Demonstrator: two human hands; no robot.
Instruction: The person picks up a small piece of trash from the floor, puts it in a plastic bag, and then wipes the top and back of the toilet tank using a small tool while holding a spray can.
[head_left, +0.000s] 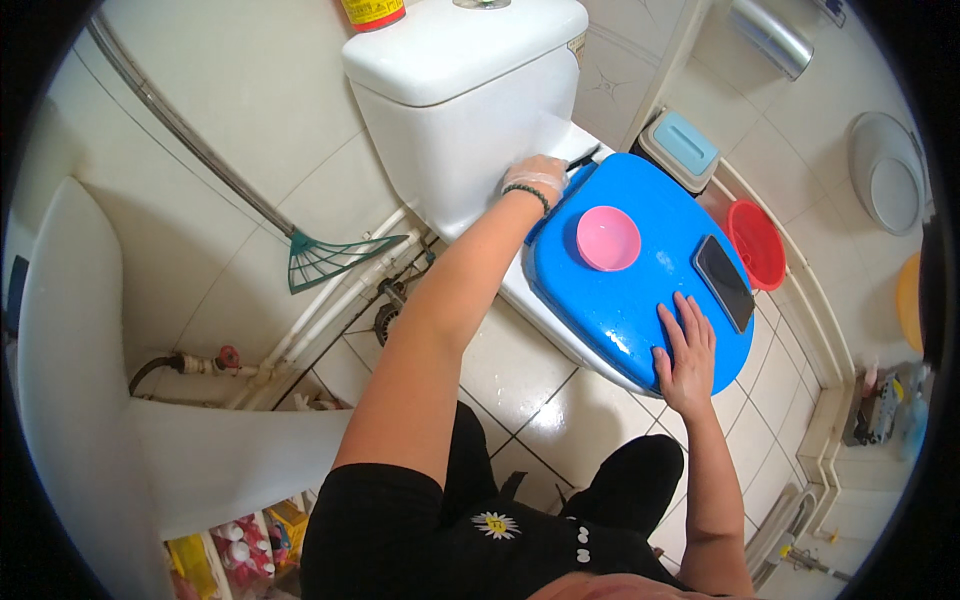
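A white toilet has a blue lid (577, 315), shut and wet with droplets. My left hand (538, 174), in a thin clear plastic glove, is at the back edge of the lid by the hinge, just in front of the white cistern (465, 127). Its fingers are hidden, so what it may grip does not show. A thin black piece (583, 159) sticks out beside it. Bare and flat, my right hand (686, 356) rests on the lid's front part with fingers spread. Between the hands, on the lid, are a pink bowl (609, 238) and a dark-screened phone (724, 283).
Behind the lid stands a bin (681, 150) with a pale blue top; a red basin (756, 244) is beside the toilet. A green plastic rake (330, 259) leans at the left near white pipes (352, 281). A yellow-and-red can (373, 11) sits on the cistern.
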